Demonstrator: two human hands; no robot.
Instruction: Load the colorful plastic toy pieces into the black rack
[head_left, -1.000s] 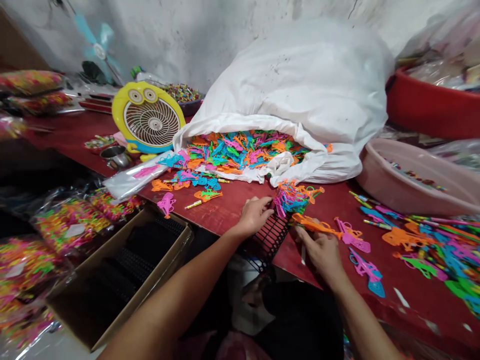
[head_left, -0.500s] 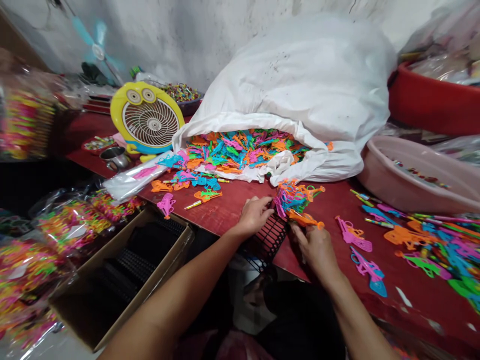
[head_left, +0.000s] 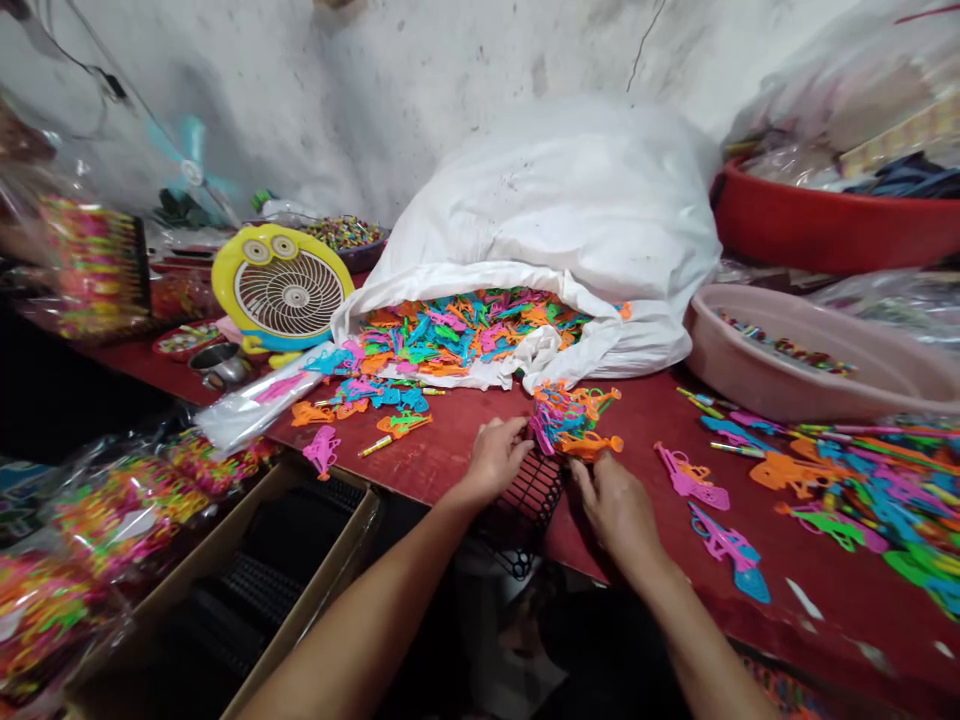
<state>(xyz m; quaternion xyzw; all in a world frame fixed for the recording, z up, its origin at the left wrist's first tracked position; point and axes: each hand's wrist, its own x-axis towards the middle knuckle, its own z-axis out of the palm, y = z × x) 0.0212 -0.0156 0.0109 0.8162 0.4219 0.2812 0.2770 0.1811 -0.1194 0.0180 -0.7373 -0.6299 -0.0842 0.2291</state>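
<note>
My left hand (head_left: 495, 458) grips the edge of a black and red plastic mesh rack (head_left: 525, 500) at the table's front edge. A tangled bundle of bright plastic toy guns (head_left: 566, 420) sits on the rack's far end. My right hand (head_left: 619, 510) is just below an orange plastic toy gun (head_left: 592, 445), its fingers against that gun at the bundle's lower side. A pink toy gun (head_left: 690, 478) lies to the right of my right hand. Part of the rack is hidden by my hands.
A white sack (head_left: 577, 200) spills toy guns onto the red table (head_left: 825, 590). More lie in a heap at right. Behind stand a yellow fan (head_left: 281, 290), a pink basin (head_left: 810, 360) and a red tub (head_left: 810, 230). A cardboard box (head_left: 300, 560) sits below the table's left edge.
The orange toy gun has moved left from the right side of my right hand to the bundle on the rack. My left hand stays on the rack, and the whole view has shifted.
</note>
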